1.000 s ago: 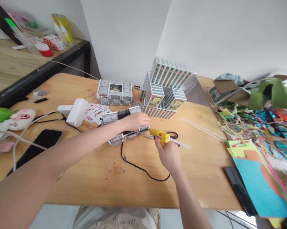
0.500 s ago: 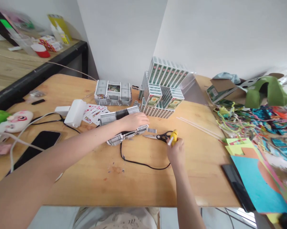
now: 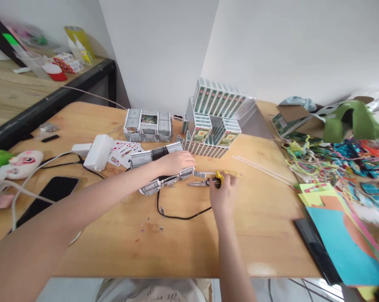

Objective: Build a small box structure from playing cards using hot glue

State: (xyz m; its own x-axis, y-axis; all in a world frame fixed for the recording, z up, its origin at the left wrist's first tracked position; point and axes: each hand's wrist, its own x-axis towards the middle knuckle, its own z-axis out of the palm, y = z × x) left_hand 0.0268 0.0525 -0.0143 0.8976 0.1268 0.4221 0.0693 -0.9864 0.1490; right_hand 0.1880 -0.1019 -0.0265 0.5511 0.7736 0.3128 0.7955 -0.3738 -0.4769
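Note:
My left hand [image 3: 178, 161] is closed on the near edge of an open-topped box made of folded playing cards [image 3: 142, 158], with grey patterned backs. My right hand [image 3: 223, 191] has its fingers wrapped round a yellow hot glue gun [image 3: 230, 173], low over the table with its tip pointing right. The glue gun's black cord [image 3: 183, 217] curves across the wood. Scissors [image 3: 198, 183] with black handles lie beside my right hand, which partly hides them. A small folded card strip [image 3: 199, 174] lies between the two hands.
Behind stand a finished-looking card box [image 3: 148, 126] and a stack of green-and-white card packs [image 3: 219, 100]. Loose playing cards [image 3: 124, 153], a white adapter [image 3: 98, 153] and a phone [image 3: 50, 199] lie left. Thin white sticks [image 3: 261, 170], yarn and coloured paper [image 3: 340, 243] are right.
My right hand has moved left and turned the glue gun, so its tip now points right beside the scissors. My left hand stays on the card box.

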